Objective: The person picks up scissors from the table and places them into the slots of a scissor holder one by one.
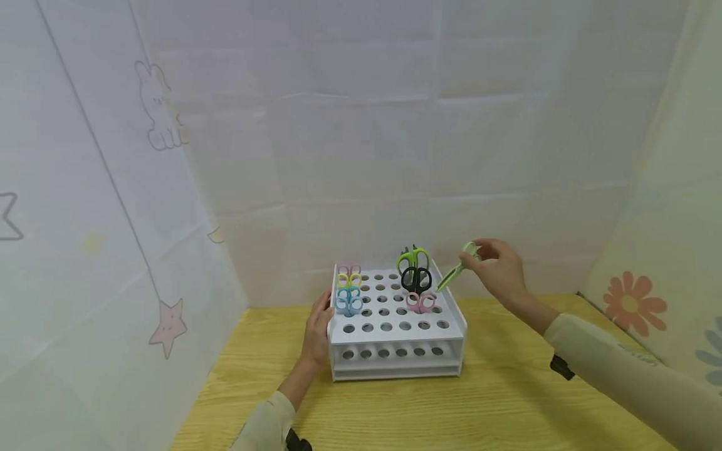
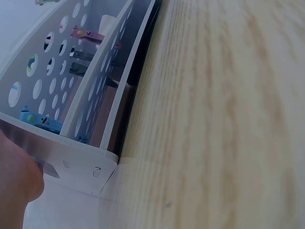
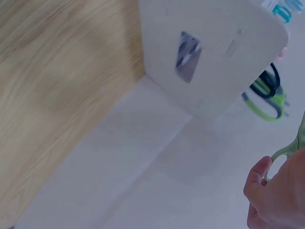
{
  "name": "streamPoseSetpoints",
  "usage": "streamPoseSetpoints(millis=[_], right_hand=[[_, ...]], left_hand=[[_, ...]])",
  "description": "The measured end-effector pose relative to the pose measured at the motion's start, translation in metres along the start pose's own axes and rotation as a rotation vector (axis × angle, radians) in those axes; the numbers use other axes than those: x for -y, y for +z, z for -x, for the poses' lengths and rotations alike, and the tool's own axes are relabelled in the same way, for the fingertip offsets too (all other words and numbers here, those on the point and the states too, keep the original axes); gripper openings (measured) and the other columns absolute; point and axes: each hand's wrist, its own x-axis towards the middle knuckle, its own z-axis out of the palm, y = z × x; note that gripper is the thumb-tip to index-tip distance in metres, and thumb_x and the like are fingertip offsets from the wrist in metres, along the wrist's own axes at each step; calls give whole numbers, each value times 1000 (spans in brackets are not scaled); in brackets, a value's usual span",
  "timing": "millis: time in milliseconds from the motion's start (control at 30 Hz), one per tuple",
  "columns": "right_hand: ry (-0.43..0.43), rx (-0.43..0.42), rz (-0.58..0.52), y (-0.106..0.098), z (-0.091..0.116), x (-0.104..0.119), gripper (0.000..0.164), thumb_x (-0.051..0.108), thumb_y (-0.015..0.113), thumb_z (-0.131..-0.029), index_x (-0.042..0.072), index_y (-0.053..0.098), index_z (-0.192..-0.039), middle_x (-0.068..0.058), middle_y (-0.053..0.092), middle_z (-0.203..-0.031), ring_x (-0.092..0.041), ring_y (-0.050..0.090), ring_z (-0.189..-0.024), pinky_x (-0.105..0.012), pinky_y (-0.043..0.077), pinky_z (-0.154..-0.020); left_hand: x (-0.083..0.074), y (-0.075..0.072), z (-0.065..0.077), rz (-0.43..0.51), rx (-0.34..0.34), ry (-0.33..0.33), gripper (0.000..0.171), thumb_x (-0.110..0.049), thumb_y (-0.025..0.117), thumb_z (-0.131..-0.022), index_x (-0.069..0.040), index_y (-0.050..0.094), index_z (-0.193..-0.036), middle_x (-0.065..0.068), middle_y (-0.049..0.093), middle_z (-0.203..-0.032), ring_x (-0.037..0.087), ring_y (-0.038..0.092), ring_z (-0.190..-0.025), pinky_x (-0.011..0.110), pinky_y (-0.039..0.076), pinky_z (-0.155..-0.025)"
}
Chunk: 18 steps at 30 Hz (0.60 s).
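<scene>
A white rack (image 1: pixel 396 335) with rows of round holes stands on the table. My left hand (image 1: pixel 317 332) rests along the rack's left side wall; in the left wrist view that hand (image 2: pixel 19 174) touches the panel beside its cutout. My right hand (image 1: pixel 499 269) pinches light green scissors (image 1: pixel 451 275) by the handle, blades slanting down and left over the rack's right edge. Down the left column stand pink, yellow and blue scissors (image 1: pixel 349 305). Toward the right are bright green scissors (image 1: pixel 414 255), black scissors (image 1: pixel 416 280) and pink scissors (image 1: pixel 420 303).
Under the rack lies a yellowish wood-grain table (image 1: pixel 389 410). Pale sheeting (image 1: pixel 355 156) hangs behind it and at both sides. The rack's lower shelf (image 1: pixel 395 362) also has holes, and its right side panel (image 3: pixel 214 47) has a cutout.
</scene>
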Motion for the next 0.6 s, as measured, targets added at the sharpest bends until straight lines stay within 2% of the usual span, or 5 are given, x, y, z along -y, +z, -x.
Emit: streamPoseSetpoints(millis=[167, 300, 433, 500, 600], right_hand=[[-64, -11, -22, 20, 4, 16, 48, 36, 79, -90, 3, 66, -123, -17, 63, -108, -30, 58, -99, -34, 46, -76], [-170, -11, -21, 37, 6, 26, 43, 28, 82, -89, 2, 67, -120, -15, 60, -105, -32, 58, -97, -24, 49, -74], [-225, 3, -33, 49, 7, 33, 40, 21, 83, -87, 1, 67, -118, -15, 60, -103, -30, 57, -94, -16, 51, -68], [-236, 16, -31, 55, 8, 36, 40, 19, 83, -86, 0, 68, -117, -16, 59, -103, -30, 57, -94, -20, 52, -68], [-246, 39, -8, 65, 12, 40, 40, 17, 84, -84, 0, 67, -117, -16, 58, -103, -30, 56, -94, -31, 53, -71]], left_hand=[[-1, -1, -1, -1, 16, -15, 50, -9, 35, -109, -3, 31, -158, 20, 23, -164, 33, 24, -148, 48, 22, -118], [-1, 2, -1, 2, -12, 19, 50, -10, 36, -108, -1, 33, -157, 18, 25, -163, 32, 24, -148, 44, 20, -118], [0, 9, -1, -6, -33, 43, 51, -14, 39, -108, -2, 36, -157, 15, 28, -163, 29, 24, -148, 43, 19, -119], [2, 11, -1, -7, -34, 50, 51, -16, 40, -107, -2, 36, -157, 15, 28, -163, 29, 24, -149, 43, 18, -119], [3, 14, -2, -12, -34, 52, 51, -16, 39, -108, -2, 36, -157, 15, 27, -163, 29, 23, -149, 44, 17, -120]])
